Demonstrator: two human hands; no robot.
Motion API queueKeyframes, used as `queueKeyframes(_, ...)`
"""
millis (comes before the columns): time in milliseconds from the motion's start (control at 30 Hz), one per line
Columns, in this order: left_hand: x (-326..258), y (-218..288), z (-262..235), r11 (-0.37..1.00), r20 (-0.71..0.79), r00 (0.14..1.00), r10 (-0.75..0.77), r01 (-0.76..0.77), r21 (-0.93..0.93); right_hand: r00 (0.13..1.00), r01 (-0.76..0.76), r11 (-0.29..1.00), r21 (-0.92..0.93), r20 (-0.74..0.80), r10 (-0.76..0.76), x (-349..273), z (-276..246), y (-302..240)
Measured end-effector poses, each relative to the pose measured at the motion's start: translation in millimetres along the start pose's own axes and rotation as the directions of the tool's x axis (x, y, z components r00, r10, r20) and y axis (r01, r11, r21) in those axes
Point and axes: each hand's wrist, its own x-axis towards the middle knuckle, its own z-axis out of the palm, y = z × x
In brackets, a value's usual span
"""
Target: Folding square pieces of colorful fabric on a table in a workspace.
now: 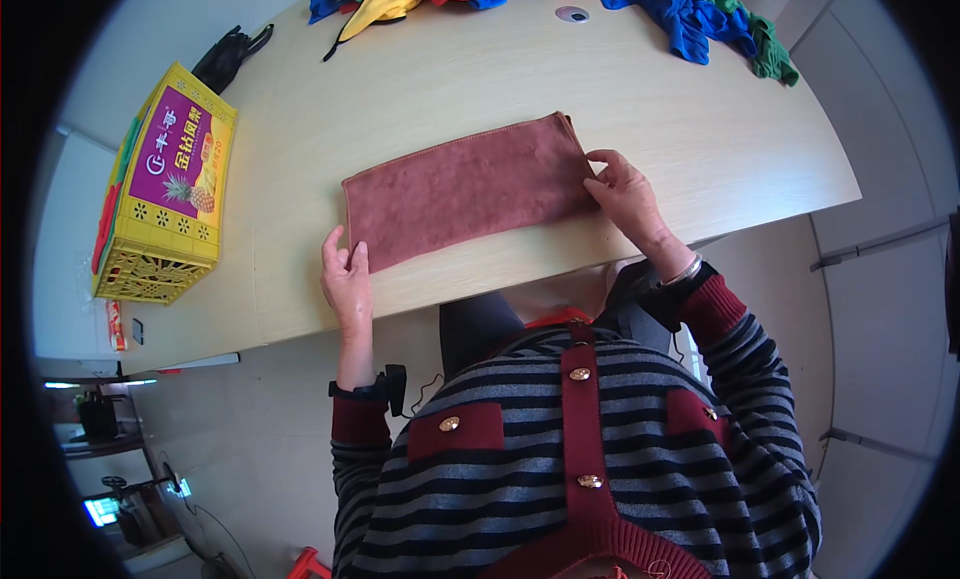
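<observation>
A reddish-brown cloth (465, 191), folded into a long rectangle with stitched edges, lies flat on the pale wooden table (400, 109) before me. My left hand (347, 281) is at its lower left corner, thumb touching the edge and index finger stretched apart from it. At the cloth's right edge, my right hand (628, 201) has its thumb and index finger on the side, closed around the border. The right hand's other fingers are curled and partly hidden.
A yellow plastic crate (165, 249) with a purple printed panel stands at the left, with a black bag (228, 61) behind it. Heaped coloured cloths (680, 24) line the far edge, near a round disc (572, 15). The table's front edge runs close to my body.
</observation>
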Motion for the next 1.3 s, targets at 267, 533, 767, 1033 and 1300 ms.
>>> queueKeyframes(267,-7.6,4.1,-1.4,0.999,-0.012,1.0,0.012,-0.011,0.05,0.986,0.14,0.976,-0.164,-0.067,-0.153,-26.6,1.5,1.9)
queueKeyframes(533,-13.2,10.7,-9.0,0.995,-0.058,0.993,0.1,-0.1,0.002,0.956,0.26,0.962,-0.089,-0.117,-0.269,-34.7,-13.0,-16.2)
queueKeyframes(767,-24.1,4.4,-10.2,0.997,-0.05,0.997,0.061,-0.063,-0.038,0.976,0.196,0.977,-0.079,-0.077,-0.202,-47.2,-6.8,-9.2)
queueKeyframes(1033,-40.7,5.7,-13.6,0.989,-0.032,0.996,0.089,-0.092,-0.114,0.976,0.194,0.979,-0.054,-0.093,-0.199,-64.7,-9.2,-8.8)
queueKeyframes(1300,-54.4,-2.2,-17.0,0.986,-0.054,0.985,0.163,-0.164,-0.021,0.954,0.272,0.941,-0.199,-0.074,-0.291,-70.2,-13.8,-2.8)
